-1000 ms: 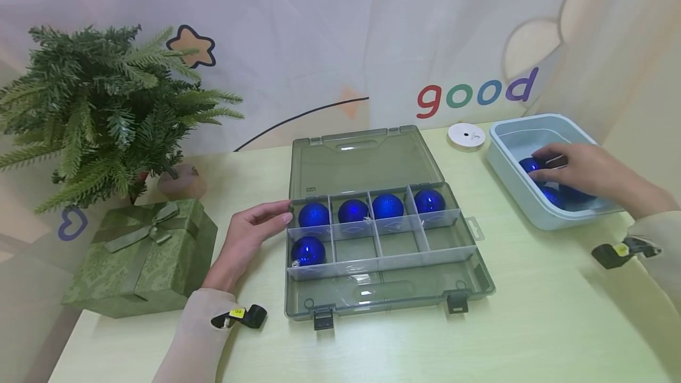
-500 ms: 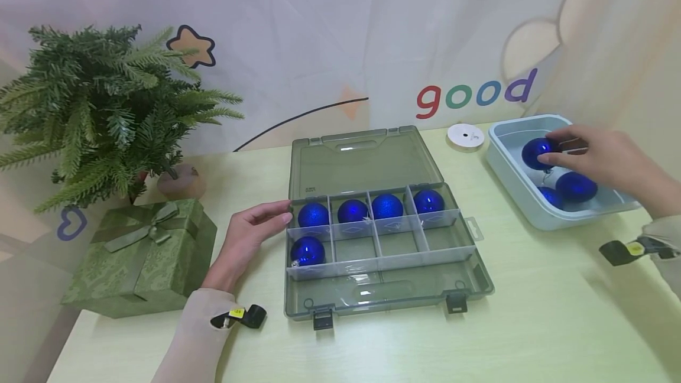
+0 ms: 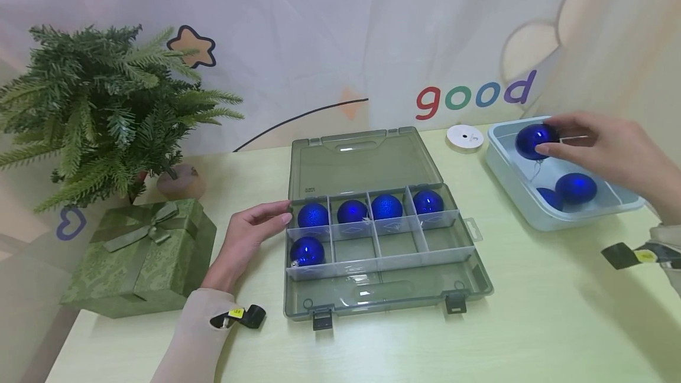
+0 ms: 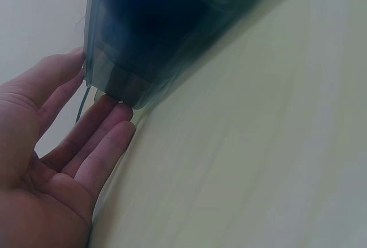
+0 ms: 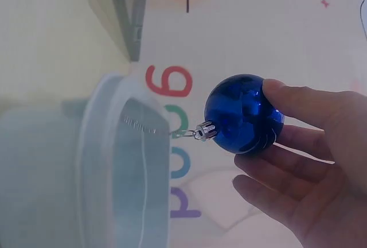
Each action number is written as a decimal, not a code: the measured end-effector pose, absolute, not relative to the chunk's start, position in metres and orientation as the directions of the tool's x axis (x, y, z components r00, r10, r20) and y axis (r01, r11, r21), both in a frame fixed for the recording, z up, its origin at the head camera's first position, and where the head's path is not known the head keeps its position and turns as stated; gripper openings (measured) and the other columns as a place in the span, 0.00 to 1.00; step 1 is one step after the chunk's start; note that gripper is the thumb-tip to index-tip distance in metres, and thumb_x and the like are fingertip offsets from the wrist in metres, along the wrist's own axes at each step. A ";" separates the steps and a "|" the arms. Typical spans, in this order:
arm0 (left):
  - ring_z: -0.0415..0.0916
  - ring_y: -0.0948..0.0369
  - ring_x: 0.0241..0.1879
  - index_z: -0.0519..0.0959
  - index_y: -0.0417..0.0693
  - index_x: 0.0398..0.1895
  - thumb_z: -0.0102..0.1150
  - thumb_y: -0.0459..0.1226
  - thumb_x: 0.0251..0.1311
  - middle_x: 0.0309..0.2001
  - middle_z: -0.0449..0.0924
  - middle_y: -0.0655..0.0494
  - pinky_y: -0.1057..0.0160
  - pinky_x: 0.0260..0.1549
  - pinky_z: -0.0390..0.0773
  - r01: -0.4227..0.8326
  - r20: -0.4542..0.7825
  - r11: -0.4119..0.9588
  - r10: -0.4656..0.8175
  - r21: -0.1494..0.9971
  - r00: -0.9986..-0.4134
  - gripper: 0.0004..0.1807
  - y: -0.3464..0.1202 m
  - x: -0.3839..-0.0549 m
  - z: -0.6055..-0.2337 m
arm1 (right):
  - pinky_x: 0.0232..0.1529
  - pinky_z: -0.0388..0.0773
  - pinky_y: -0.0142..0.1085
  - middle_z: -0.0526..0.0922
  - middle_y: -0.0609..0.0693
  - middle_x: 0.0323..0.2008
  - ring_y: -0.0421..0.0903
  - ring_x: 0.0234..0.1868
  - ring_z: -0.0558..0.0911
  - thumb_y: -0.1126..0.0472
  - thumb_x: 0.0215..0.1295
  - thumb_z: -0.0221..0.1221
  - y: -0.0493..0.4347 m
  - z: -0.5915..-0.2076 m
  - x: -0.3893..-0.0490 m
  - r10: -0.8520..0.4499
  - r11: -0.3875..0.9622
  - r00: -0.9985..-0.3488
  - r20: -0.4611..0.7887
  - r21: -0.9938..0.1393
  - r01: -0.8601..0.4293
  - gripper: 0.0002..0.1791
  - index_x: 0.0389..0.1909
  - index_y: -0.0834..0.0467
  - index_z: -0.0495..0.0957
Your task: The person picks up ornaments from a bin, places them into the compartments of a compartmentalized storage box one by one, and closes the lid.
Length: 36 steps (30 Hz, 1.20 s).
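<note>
Over the light blue tub [image 3: 513, 185], my right hand [image 3: 612, 146] holds a shiny blue Christmas bauble [image 3: 534, 142] between thumb and fingers. In the right wrist view the bauble [image 5: 243, 114] shows a silver cap, with a wire hook [image 5: 155, 128] trailing from it. More blue baubles [image 3: 576, 188] lie in the tub. My left hand [image 3: 254, 235] touches the left back corner of a divided plastic organizer box [image 3: 388, 291], its fingers nearly straight in the left wrist view. Blue baubles fill the box's back row; another bauble [image 3: 307, 252] sits front left.
The box's clear lid [image 3: 367, 161] lies back toward the wall. A white ribbon spool [image 3: 464, 137] stands between lid and tub. On the left are a green gift box [image 3: 143, 259] and a small artificial fir tree [image 3: 106, 111]. A printed cloth hangs behind the table.
My right hand has raised the bauble out of the tub, its wire hook now hanging below it. The left hand has stayed at the box corner.
</note>
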<state>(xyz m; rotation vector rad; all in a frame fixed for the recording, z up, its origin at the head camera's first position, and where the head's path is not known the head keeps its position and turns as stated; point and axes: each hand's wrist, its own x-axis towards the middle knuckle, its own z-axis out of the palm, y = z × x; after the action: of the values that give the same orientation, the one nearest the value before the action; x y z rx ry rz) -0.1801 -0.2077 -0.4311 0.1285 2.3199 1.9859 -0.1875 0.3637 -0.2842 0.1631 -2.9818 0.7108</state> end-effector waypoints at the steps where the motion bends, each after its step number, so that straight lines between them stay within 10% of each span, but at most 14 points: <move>1: 0.84 0.58 0.56 0.85 0.44 0.63 0.74 0.43 0.68 0.57 0.87 0.51 0.62 0.59 0.81 0.010 -0.009 0.153 0.120 0.988 -0.993 0.23 -0.208 -0.180 -0.431 | 0.61 0.66 0.78 0.74 0.78 0.64 0.79 0.62 0.74 0.49 0.77 0.65 0.361 -0.282 -0.186 -0.088 0.884 -0.992 0.094 -0.451 -0.122 0.35 0.73 0.68 0.69; 9: 0.84 0.58 0.56 0.85 0.45 0.63 0.74 0.44 0.68 0.56 0.87 0.52 0.62 0.59 0.81 0.007 -0.013 0.160 0.121 0.987 -0.993 0.24 -0.208 -0.181 -0.432 | 0.61 0.70 0.72 0.75 0.73 0.66 0.76 0.64 0.75 0.50 0.75 0.67 0.340 -0.273 -0.178 -0.122 0.864 -0.985 0.123 -0.476 -0.166 0.35 0.74 0.65 0.70; 11: 0.84 0.58 0.56 0.85 0.45 0.63 0.74 0.44 0.67 0.57 0.87 0.52 0.62 0.59 0.81 0.008 -0.013 0.165 0.122 0.986 -0.992 0.24 -0.208 -0.181 -0.432 | 0.62 0.80 0.52 0.77 0.71 0.65 0.73 0.63 0.77 0.52 0.74 0.69 0.335 -0.272 -0.176 -0.140 0.854 -0.978 0.153 -0.481 -0.198 0.34 0.73 0.64 0.73; 15: 0.83 0.58 0.57 0.85 0.46 0.63 0.74 0.45 0.67 0.57 0.87 0.53 0.62 0.59 0.81 0.011 -0.011 0.174 0.126 0.985 -0.992 0.24 -0.208 -0.182 -0.433 | 0.49 0.73 0.14 0.82 0.67 0.60 0.34 0.55 0.84 0.61 0.68 0.73 0.324 -0.273 -0.172 -0.208 0.810 -0.947 0.246 -0.499 -0.307 0.29 0.67 0.64 0.78; 18: 0.83 0.58 0.57 0.85 0.46 0.63 0.74 0.44 0.68 0.57 0.87 0.53 0.62 0.59 0.81 0.011 -0.011 0.170 0.124 0.985 -0.992 0.24 -0.208 -0.182 -0.433 | 0.47 0.68 0.09 0.85 0.64 0.56 0.18 0.48 0.77 0.66 0.64 0.75 0.313 -0.275 -0.171 -0.266 0.783 -0.915 0.303 -0.486 -0.389 0.28 0.64 0.64 0.81; 27: 0.83 0.57 0.58 0.85 0.47 0.63 0.74 0.46 0.68 0.58 0.87 0.52 0.61 0.59 0.81 0.006 -0.017 0.182 0.126 0.983 -0.992 0.24 -0.208 -0.180 -0.432 | 0.53 0.68 0.11 0.88 0.55 0.55 0.54 0.54 0.88 0.65 0.61 0.77 0.276 -0.278 -0.171 -0.382 0.742 -0.863 0.331 -0.446 -0.500 0.30 0.65 0.57 0.82; 36: 0.82 0.57 0.58 0.85 0.48 0.63 0.74 0.46 0.67 0.58 0.86 0.53 0.60 0.60 0.80 0.002 -0.021 0.180 0.124 0.984 -0.992 0.24 -0.209 -0.181 -0.432 | 0.56 0.79 0.23 0.87 0.53 0.56 0.53 0.53 0.88 0.65 0.60 0.78 0.242 -0.285 -0.176 -0.471 0.660 -0.811 0.347 -0.471 -0.585 0.29 0.63 0.58 0.82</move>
<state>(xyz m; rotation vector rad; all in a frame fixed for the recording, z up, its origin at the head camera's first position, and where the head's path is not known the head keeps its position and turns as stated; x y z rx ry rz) -0.1808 -0.2090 -0.4317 0.1259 2.3380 1.9483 -0.1762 0.2420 -0.2851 0.8632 -2.6808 0.8625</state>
